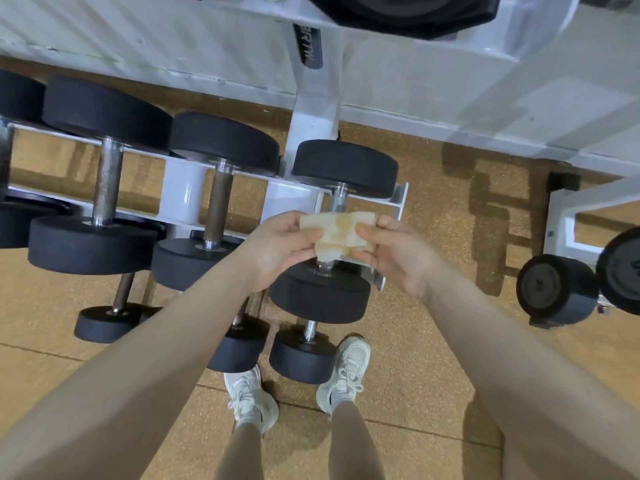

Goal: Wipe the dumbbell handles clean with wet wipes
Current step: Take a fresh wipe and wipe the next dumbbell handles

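both hands, left hand (277, 247) and right hand (398, 251), pinch a stained wet wipe (337, 233) above the rack's (183, 192) end dumbbell (343, 168)

Bare forearms; white trainers (346, 372) (laced), beige leggings (353, 441).

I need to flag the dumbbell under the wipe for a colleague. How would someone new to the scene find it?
Start at the white rack and follow its upper row to the right end. The last dumbbell there sits directly beneath the wipe held by both hands. Its shiny handle and smaller black heads set it apart from the two bigger dumbbells to its left, whose handles look duller.
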Available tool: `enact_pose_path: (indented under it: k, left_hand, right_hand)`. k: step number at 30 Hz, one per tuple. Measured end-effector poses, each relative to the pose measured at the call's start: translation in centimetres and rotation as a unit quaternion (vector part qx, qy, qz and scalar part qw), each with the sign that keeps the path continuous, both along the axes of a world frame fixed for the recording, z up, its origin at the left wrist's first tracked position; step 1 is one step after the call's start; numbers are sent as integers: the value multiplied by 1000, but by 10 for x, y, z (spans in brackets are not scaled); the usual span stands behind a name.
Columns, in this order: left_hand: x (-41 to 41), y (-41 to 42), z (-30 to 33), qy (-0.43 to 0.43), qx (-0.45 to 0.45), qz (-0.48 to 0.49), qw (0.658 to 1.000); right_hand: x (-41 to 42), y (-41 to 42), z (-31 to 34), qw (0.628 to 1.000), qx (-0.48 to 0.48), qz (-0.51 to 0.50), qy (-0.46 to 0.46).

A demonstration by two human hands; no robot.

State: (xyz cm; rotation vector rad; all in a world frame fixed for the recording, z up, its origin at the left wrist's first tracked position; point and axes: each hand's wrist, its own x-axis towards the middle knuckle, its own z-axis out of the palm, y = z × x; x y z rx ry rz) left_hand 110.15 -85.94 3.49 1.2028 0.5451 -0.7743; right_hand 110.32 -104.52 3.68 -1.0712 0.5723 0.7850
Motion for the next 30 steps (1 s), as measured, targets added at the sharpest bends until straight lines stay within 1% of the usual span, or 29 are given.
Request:
enact_pose_path:
  k: [3,5,6,8,10,13,14,16,18,20,21,22,23,24,25,26,27,28,30]
  left_hand:
    - [2,0,-7,14,-65,69,995]
    - [1,-3,-9,16,-100,55,993]
    - [1,-6,-11,9,-98,33,995]
    - [1,-11,-15,-14,-51,-7,999]
    - [2,-14,-18,-34,17,-18,999]
    - [5,-17,-19,-66,90,-34,993]
    - [6,-18,-19,-80,117,-41,989]
    - [8,-19,-20,-97,162,-41,981]
    - [11,-19,-20,-104,181,-40,977]
    - [13,-18,-22,-108,209,-57,970]
    - [14,-17,-24,-108,232,-75,964]
    - [14,-14,-26,-111,259,-97,955]
    - [13,-11,-27,-117,286,-122,943]
    - [11,-6,-29,-126,307,-151,931]
    - [9,-2,-31,-139,319,-182,920]
    - [6,3,-34,-149,323,-211,910]
    - [4,7,-37,-157,322,-236,903]
    - [2,11,-40,-161,319,-257,898]
    - [-3,18,-48,-164,317,-287,889]
  right_hand:
    - [0,3,-7,995,95,-25,25]
    - [1,7,-11,989,139,-30,35]
    - [2,9,-13,990,135,-30,28]
    - [3,15,-18,996,82,-42,4]
    - [4,21,-21,997,32,-66,-15]
    - [2,29,-22,996,-46,-50,-51]
    - [2,30,-21,996,-53,-52,-42]
    - [1,30,-21,998,-23,-62,-24]
    - [-3,30,-22,999,-17,-16,-49]
    - [-7,31,-27,993,-68,24,-89]
    - [-6,31,-29,989,-109,18,-97]
    - [-4,30,-32,981,-168,-1,-100]
    - [-1,29,-36,960,-258,-15,-111]
    - [5,26,-40,923,-362,-17,-131]
    - [10,23,-43,878,-452,-5,-157]
    - [15,22,-48,840,-510,11,-185]
    - [20,21,-53,814,-543,28,-207]
    - [23,22,-59,797,-563,36,-216]
    - [24,26,-73,777,-588,21,-223]
